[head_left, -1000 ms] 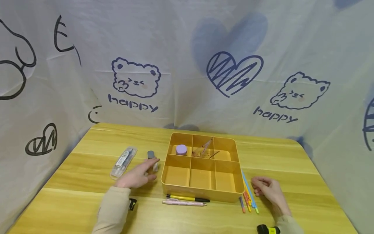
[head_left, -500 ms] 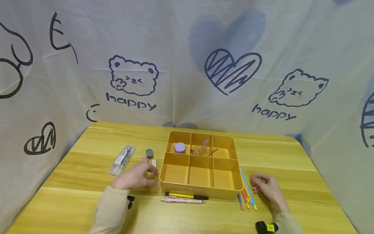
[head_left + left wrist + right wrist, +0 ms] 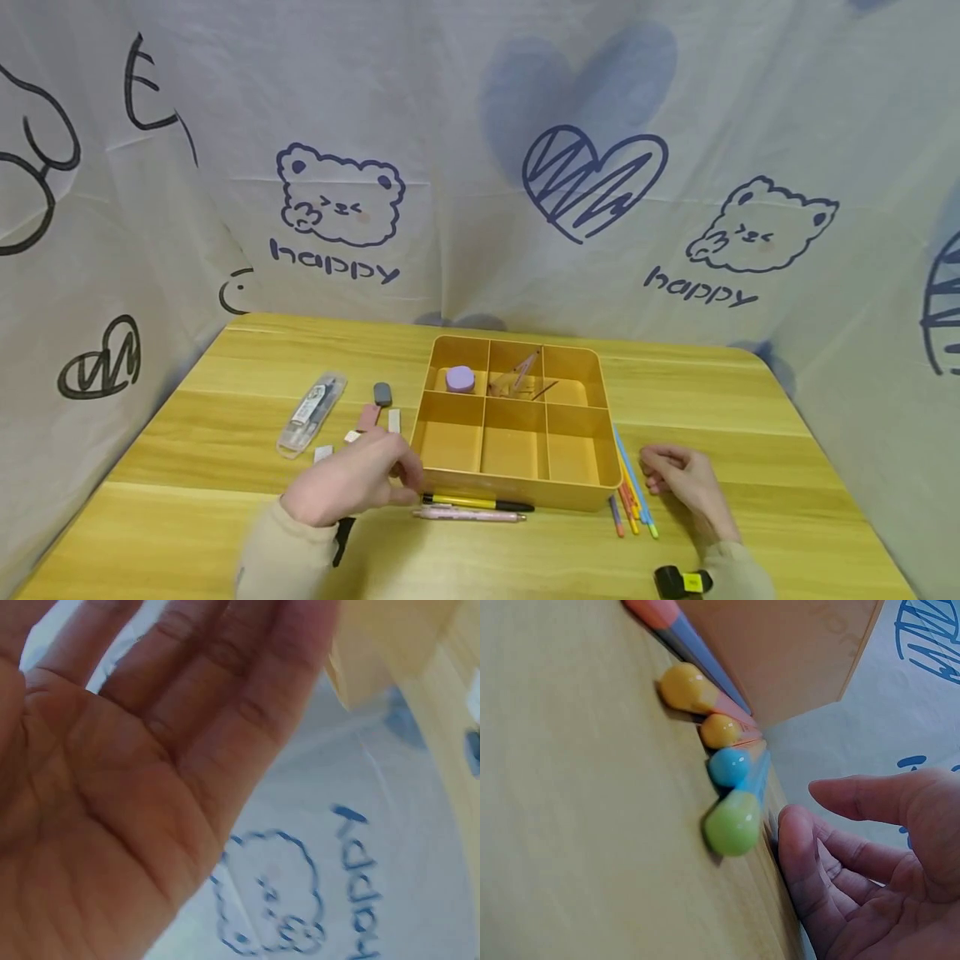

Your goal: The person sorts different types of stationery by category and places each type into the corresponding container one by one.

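Observation:
My left hand (image 3: 358, 477) is at the front left corner of a yellow six-compartment organizer tray (image 3: 517, 486). Its fingertips reach the left end of a yellow-and-black pen (image 3: 480, 503), and a pink pen (image 3: 468, 516) lies just in front of that. The left wrist view shows the palm with extended fingers, their tips cut off by the frame. To the right of the tray, my right hand (image 3: 692, 485) rests on the table with loosely bent fingers and nothing in them. Several colored pencils (image 3: 634, 493) lie between it and the tray; a green rounded end (image 3: 733, 825) is nearest that hand.
A lilac rounded object (image 3: 460, 379) and clear set squares (image 3: 517, 375) sit in the tray's back compartments. Left of it lie a grey piece (image 3: 382, 394), a pink block (image 3: 368, 417), a white block (image 3: 394, 420) and a clear case (image 3: 311, 415).
My left hand has moved from the small blocks toward the front of the tray and the pens, uncovering the pink and white blocks. The right hand has stayed in place.

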A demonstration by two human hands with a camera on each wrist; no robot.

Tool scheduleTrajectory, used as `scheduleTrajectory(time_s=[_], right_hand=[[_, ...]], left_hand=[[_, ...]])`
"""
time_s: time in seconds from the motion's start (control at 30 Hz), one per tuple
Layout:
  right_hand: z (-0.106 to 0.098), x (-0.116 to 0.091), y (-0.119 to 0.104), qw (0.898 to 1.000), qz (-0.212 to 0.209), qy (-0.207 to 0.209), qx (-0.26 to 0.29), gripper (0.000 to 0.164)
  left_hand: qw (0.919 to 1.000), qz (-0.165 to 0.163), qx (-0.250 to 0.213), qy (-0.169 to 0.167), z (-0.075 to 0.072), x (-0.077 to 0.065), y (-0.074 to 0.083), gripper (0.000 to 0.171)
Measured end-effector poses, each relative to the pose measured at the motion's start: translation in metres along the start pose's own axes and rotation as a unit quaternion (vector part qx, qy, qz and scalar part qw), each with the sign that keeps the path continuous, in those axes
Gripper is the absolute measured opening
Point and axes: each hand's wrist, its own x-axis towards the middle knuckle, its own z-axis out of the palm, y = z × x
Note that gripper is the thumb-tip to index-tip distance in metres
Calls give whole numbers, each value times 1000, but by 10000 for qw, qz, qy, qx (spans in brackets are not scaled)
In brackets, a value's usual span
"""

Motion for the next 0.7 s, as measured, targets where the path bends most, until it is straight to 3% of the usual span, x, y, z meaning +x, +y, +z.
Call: scheduleTrajectory(time_s=[0.13,0.23,0.47,0.7], right_hand=[[0,0,0,10000,12,4,-4,42],[0,1,0,10000,30,6,-1,42],[1,1,0,9999,80,-31,59,42],[0,0,-1,10000,26,-25,63,42]], left_hand=[[9986,445,302,-13,15,5,15,11],[9966,607,557,-14,28,9,20,15],[9933,668,932,-125,59,22,18,28],[9862,705,1461,328,75,26,11,25]])
